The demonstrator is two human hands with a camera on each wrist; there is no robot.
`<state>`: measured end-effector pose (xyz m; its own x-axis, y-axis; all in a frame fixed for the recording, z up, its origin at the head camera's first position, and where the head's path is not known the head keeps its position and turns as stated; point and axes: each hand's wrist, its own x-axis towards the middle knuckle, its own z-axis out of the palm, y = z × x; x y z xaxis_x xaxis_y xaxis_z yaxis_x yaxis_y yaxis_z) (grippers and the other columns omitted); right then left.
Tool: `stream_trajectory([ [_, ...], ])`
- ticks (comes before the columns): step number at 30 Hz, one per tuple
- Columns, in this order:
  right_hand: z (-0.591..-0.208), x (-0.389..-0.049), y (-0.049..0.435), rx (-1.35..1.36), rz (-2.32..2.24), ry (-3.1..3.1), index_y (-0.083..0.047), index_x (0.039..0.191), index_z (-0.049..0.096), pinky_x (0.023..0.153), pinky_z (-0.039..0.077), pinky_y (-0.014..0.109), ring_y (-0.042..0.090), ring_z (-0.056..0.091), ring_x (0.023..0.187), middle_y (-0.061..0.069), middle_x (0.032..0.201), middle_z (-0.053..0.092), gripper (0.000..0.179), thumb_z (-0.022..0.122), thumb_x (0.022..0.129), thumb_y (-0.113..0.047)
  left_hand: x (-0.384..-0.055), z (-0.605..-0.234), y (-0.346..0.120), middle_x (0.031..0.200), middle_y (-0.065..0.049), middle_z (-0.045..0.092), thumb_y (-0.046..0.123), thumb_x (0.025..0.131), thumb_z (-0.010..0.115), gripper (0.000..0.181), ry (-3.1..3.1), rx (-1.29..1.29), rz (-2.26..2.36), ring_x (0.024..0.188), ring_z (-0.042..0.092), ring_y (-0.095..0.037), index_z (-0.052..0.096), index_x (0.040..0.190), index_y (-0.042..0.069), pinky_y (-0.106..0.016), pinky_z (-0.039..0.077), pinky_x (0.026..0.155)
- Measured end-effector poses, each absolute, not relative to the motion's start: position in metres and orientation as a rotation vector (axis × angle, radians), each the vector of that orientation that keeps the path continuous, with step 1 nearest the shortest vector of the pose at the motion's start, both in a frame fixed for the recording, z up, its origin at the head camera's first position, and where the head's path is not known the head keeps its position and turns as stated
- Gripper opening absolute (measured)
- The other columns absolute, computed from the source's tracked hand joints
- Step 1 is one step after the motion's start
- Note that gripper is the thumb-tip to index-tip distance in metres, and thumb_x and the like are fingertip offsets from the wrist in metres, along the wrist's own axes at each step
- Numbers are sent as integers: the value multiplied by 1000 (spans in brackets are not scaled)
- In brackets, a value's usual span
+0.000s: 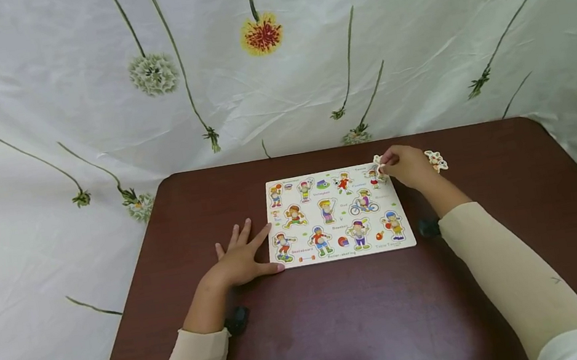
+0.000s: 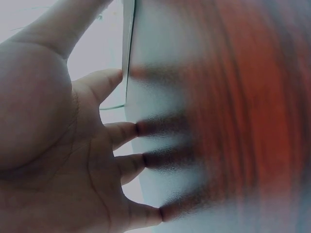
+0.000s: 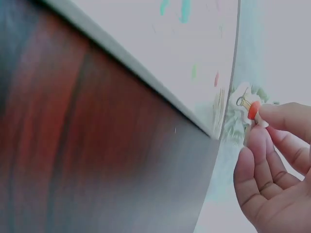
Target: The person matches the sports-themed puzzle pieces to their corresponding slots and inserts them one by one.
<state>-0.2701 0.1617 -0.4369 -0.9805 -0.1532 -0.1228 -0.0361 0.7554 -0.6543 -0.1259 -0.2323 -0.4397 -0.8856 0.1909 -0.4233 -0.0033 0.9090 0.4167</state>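
A white puzzle board [image 1: 338, 213] printed with children playing sports lies flat on the brown table. My left hand [image 1: 241, 258] is spread at the board's left side, its thumb and index fingertip at the edge. In the left wrist view, the fingertips of this left hand [image 2: 97, 141] rest on the tabletop. At the board's far right corner, my right hand [image 1: 408, 165] pinches a puzzle piece [image 3: 252, 108] between thumb and fingers. The piece has a pale outline and an orange-red detail, held over the tennis picture spot.
A second loose puzzle piece [image 1: 436, 161] lies on the table [image 1: 491, 187] just right of my right hand. Behind the table's far edge hangs a white cloth [image 1: 308, 90] with dandelion prints. Dark wrist cameras sit under both wrists.
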Motion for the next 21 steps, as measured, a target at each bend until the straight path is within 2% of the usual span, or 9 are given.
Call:
stream_trajectory([
  [9,-442,-268,147,-249,-981,2746,-5,108,64,76,48,35,27,58,93,14,104,63,13,62,98,-14,-127,-441,-234,171,-17,-6,61,84,74,101,2602,133,566,157,-11,-44,18,163,33,-80,-9,112],
  [21,-444,-273,141,-274,-851,2753,-2,102,67,67,45,31,25,56,83,15,96,64,10,62,96,-9,-127,-440,-233,171,-17,-6,61,84,74,102,2602,145,580,157,-11,-45,17,163,33,-81,-10,111],
])
